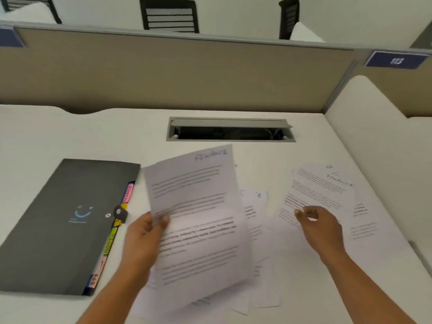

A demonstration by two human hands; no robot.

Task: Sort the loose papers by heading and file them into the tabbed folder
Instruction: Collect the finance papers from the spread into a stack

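Note:
My left hand (146, 232) pinches the left edge of a printed sheet (198, 220) headed FINANCE in blue handwriting and holds it lifted over the desk. Under it lie several loose papers (254, 206). To the right my right hand (320, 224) hovers with curled fingers over another sheet (320, 185), marked HR and FINANCE, that lies on a small pile; I cannot tell whether the fingers touch it. The black tabbed folder (67, 223) lies closed at the left, its coloured tabs (114, 235) sticking out along its right edge.
A grey cable hatch (230, 129) sits open in the white desk (70, 132) behind the papers. A beige partition (163, 73) closes the far side, with a blue sign reading 113 (396, 60) at the right. A white side panel (378, 141) rises at the right.

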